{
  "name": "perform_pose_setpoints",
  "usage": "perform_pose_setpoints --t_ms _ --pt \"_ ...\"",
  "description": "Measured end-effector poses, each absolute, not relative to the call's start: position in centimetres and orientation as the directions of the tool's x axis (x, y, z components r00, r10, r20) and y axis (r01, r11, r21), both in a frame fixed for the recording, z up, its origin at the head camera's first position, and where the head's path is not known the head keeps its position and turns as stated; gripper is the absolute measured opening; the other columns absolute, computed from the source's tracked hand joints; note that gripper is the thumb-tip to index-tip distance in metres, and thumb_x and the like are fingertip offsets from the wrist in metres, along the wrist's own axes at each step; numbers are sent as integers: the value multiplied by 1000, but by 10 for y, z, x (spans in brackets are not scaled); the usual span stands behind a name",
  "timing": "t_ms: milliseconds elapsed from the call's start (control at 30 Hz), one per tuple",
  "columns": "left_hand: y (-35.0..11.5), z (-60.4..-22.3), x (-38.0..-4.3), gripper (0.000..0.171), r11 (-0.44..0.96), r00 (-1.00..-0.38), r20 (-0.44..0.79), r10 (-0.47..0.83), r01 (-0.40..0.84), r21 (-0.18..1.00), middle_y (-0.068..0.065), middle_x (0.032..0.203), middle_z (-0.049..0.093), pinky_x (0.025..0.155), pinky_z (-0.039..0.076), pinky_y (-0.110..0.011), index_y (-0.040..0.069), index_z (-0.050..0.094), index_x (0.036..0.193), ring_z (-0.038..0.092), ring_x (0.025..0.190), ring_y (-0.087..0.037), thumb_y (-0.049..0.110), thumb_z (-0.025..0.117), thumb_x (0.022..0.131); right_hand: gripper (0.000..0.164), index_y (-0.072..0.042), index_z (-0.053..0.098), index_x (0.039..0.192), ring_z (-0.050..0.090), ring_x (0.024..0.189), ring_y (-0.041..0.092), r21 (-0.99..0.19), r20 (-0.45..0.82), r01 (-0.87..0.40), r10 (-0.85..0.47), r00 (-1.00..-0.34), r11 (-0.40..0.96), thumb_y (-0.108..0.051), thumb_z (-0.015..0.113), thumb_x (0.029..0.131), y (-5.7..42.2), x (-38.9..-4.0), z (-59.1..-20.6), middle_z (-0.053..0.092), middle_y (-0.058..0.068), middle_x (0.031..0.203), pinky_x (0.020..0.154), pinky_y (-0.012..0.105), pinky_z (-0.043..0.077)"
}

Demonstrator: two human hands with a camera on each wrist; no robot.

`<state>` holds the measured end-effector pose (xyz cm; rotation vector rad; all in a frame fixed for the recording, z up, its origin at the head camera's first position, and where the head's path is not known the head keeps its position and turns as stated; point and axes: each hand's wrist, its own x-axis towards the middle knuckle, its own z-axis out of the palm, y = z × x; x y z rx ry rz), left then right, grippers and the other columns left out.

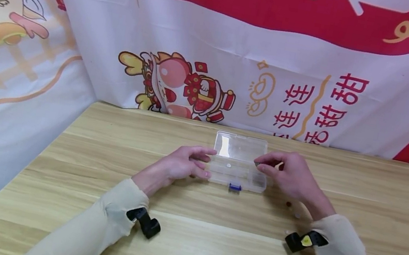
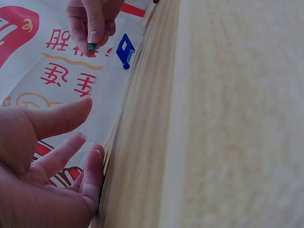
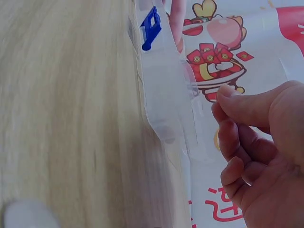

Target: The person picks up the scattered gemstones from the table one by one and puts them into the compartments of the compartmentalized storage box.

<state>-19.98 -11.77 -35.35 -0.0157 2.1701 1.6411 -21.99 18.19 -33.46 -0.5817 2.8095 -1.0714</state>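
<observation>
A clear plastic compartment box (image 1: 222,177) lies on the table with its lid (image 1: 244,147) raised at the back and a blue latch (image 1: 235,187) at the front. Inside it is a small white round piece (image 1: 228,165). My left hand (image 1: 186,163) is at the box's left end, fingers loosely extended, fingertips at its edge. Above the right compartment, my right hand (image 1: 289,172) pinches a small dark green bead-like piece (image 2: 91,47) between thumb and index finger. In the right wrist view the fingers hide that piece.
On the table (image 1: 182,251), right of the box, lie a small brown piece (image 1: 288,204) and a pale piece (image 1: 297,216). A printed cloth (image 1: 205,32) hangs behind the table's back edge. A black wrist camera (image 1: 148,226) sits on the left sleeve.
</observation>
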Motion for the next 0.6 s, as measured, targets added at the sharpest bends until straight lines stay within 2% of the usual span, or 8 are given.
perform_pose_setpoints --t_ms 267,600 --pt "-118 -354 -200 63 317 -914 -331 236 -249 915 -8 152 57 108 51 -40 25 62 149 59 131 -27 6 80 92 15 -15 81 113 60 92 25 -675 54 -300 -361 -931 674 -16 72 102 175 -219 -335 78 5 110 70 28 51" --pt "-118 -353 -199 63 321 -914 -332 234 -249 914 -8 151 58 106 52 -38 26 62 149 60 130 -27 6 80 91 11 -13 81 109 61 95 23 -696 77 -299 -346 -935 653 -14 74 100 157 -220 -340 76 4 104 78 31 52"
